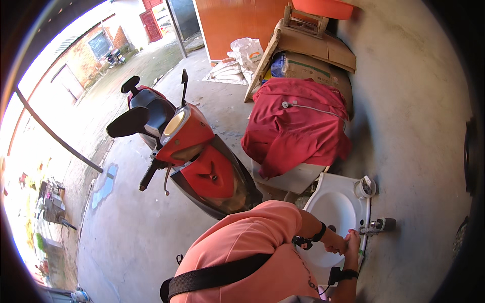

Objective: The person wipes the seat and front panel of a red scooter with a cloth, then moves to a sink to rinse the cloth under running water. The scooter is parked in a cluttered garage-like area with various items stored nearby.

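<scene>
My left hand (335, 243) and my right hand (353, 241) are pressed together above the white ceramic washbasin (317, 185). Their fingers overlap, so I cannot make out whether anything small lies between them. Close beside the right hand is a metal tap (373, 229) with a dark end, at the wall side of the basin. Each wrist wears a black band, and small black devices hang by them. A whitish cup (365, 188) with something inside stands on the basin's upper corner. A small dark spot in the bowl is partly hidden behind my left wrist.
A red scooter (212, 170) stands left of the basin. Beyond the basin, a dark red garment (299, 125) with a grey hose across it covers a pile. Cardboard (314, 49), a wooden stool (305, 22) and white sacks (231, 72) sit farther back. The concrete wall (413, 113) runs along the right.
</scene>
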The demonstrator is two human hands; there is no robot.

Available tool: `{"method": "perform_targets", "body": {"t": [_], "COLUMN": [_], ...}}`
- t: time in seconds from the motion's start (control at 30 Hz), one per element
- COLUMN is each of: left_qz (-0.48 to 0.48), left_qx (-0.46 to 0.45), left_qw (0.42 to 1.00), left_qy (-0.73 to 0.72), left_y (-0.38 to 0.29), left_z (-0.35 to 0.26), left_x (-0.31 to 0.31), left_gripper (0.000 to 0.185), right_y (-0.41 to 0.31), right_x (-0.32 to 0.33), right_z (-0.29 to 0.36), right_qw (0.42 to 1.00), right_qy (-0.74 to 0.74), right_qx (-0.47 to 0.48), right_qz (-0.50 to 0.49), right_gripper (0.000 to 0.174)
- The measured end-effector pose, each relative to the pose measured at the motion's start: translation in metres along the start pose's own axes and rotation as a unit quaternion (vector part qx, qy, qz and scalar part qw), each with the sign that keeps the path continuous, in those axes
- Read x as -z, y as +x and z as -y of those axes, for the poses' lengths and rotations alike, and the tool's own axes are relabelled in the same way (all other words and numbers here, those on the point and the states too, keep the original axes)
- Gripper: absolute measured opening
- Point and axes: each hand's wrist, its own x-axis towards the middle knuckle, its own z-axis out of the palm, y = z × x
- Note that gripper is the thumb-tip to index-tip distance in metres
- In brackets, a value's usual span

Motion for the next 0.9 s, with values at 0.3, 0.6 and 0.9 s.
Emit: {"method": "perform_targets", "body": {"t": [0.3, 0.6, 0.9], "left_qz": [-0.291, -0.263, 0.064], "left_qx": [-0.109, -0.21, 0.029], "left_qw": [0.877, 0.803, 0.996], "left_qy": [0.368, 0.492, -0.057], "left_y": [0.02, 0.013, -0.065], "left_z": [0.04, 0.033, -0.023], "left_x": [0.006, 0.005, -0.006], "left_gripper": [0.021, 0.027, 0.062], "right_y": [0.063, -0.012, -0.092], "right_x": [0.008, -0.019, 0.005], "right_z": [-0.089, -0.004, 0.04], "right_qw": [0.816, 0.981, 0.947], "right_qy": [-0.539, -0.192, 0.261], "right_qx": [0.14, 0.023, 0.032], "right_qz": [-0.152, 0.013, 0.182], "right_gripper": [0.017, 0.046, 0.058]}}
